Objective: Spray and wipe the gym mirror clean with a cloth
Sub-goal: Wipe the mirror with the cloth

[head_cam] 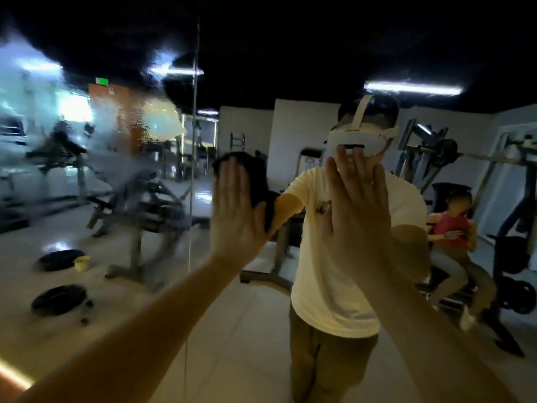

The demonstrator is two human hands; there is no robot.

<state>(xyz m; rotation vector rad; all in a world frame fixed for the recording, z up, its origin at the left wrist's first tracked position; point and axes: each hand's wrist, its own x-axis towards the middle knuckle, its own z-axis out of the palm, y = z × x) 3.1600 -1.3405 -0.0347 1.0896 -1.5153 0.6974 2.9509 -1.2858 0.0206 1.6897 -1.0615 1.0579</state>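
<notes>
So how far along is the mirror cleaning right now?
Done: spraying, it seems; the left mirror panel is covered in a wet, smeary film. In hand: the left hand presses a dark cloth flat beside the seam, and the right hand is open next to it. Left: wiping off that wet panel.

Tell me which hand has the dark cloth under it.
The left hand: its flat fingers press the dark crumpled cloth against the large wall mirror. The right hand is also raised flat, but no cloth shows beneath it.
</notes>
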